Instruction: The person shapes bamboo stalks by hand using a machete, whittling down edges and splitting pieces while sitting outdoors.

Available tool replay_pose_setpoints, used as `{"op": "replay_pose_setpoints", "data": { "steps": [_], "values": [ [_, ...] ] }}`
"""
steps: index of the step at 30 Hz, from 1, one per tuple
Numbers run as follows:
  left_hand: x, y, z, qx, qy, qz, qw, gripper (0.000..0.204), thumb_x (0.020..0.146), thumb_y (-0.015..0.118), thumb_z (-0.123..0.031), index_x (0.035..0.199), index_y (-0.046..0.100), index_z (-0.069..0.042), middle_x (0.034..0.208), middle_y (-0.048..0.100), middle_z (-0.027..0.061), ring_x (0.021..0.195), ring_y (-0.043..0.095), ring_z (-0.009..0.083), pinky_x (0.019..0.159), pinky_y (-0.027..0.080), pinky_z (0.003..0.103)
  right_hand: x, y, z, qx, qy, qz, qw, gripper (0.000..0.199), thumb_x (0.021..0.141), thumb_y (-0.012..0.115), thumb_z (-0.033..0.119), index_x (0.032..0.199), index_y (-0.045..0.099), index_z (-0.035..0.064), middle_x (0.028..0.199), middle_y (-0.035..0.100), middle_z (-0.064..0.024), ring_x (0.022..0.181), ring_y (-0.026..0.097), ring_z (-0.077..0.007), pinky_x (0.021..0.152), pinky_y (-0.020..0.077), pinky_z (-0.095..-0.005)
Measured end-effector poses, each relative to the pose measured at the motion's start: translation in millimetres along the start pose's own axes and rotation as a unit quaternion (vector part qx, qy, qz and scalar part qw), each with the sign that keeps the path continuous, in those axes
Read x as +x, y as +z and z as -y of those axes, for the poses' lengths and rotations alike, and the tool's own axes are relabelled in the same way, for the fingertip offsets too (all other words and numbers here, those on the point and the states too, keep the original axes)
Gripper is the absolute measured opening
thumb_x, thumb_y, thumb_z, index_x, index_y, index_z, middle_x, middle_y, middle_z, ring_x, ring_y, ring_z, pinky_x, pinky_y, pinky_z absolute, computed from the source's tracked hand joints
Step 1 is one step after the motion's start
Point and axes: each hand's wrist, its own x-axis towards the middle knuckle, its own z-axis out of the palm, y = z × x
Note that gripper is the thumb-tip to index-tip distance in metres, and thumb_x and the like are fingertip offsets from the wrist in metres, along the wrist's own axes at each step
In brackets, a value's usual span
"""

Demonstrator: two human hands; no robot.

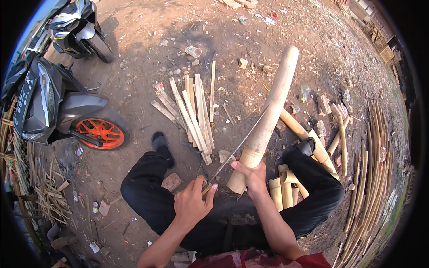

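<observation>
My right hand (254,179) is wrapped round the near end of a thick, slightly curved bamboo pole (270,116), which slants up and away to the right. My left hand (192,203) is closed on the wooden handle of a long, thin-bladed tool (240,145). Its blade runs along the left side of the pole, passing close by my right thumb, and its far end lies against the bamboo. Seen nearly edge-on, the blade does not show whether it is a knife or a saw.
Split bamboo strips (194,111) lie ahead between my feet. Short bamboo pieces (286,187) are by my right leg, with a longer bamboo length (308,140) beyond. Long poles (371,178) are stacked at far right. Two motorbikes (67,102) stand at left; brick lumps and litter dot the dirt.
</observation>
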Motion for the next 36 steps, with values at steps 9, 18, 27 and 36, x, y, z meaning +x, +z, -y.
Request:
{"op": "replay_pose_setpoints", "data": {
  "steps": [9, 18, 27, 36],
  "values": [
    [5, -4, 0, 0.007, 0.002, 0.019, 1.0, 0.036, 0.096, 0.073, -0.035, 0.104, 0.063, -0.001, 0.077, 0.07, 0.0176, 0.063, 0.071, 0.0395, 0.054, 0.056, 0.047, 2, 5, 5, -0.002, 0.0, 0.004, 1.0, 0.037, 0.078, 0.092, 0.008, 0.105, 0.07, -0.0017, 0.095, 0.073, -0.0081, 0.084, 0.07, -0.0164, 0.076, 0.057, -0.0332],
    [19, -2, 6, 0.106, -0.013, 0.099, 0.989, 0.029, 0.09, 0.074, -0.022, 0.097, 0.053, -0.003, 0.069, 0.066, 0.0221, 0.064, 0.069, 0.0442, 0.058, 0.056, 0.054, 14, -8, -6, -0.024, -0.018, -0.007, 1.0, 0.04, 0.08, 0.092, 0.016, 0.107, 0.067, 0.0003, 0.096, 0.071, -0.0067, 0.084, 0.068, -0.0156, 0.076, 0.0558, -0.0329],
    [73, -8, -2, 0.148, -0.041, 0.102, 0.983, 0.017, 0.09, 0.063, -0.009, 0.106, 0.059, -0.002, 0.079, 0.071, 0.0271, 0.079, 0.073, 0.0486, 0.07, 0.059, 0.057, -9, -72, 133, -0.161, -0.208, -0.032, 0.964, 0.036, 0.074, 0.075, 0.0, 0.108, 0.064, -0.0019, 0.091, 0.068, -0.0073, 0.08, 0.067, -0.017, 0.073, 0.0555, -0.0341],
    [86, -21, -3, 0.174, -0.01, 0.069, 0.982, 0.016, 0.091, 0.06, -0.005, 0.106, 0.062, 0.0, 0.086, 0.073, 0.0271, 0.084, 0.075, 0.0457, 0.073, 0.06, 0.056, -117, -107, 444, -0.158, -0.652, 0.001, 0.742, 0.043, 0.093, 0.07, 0.017, 0.127, 0.062, -0.0083, 0.108, 0.068, -0.0188, 0.096, 0.07, -0.026, 0.081, 0.0608, -0.0386]
  ]
}}
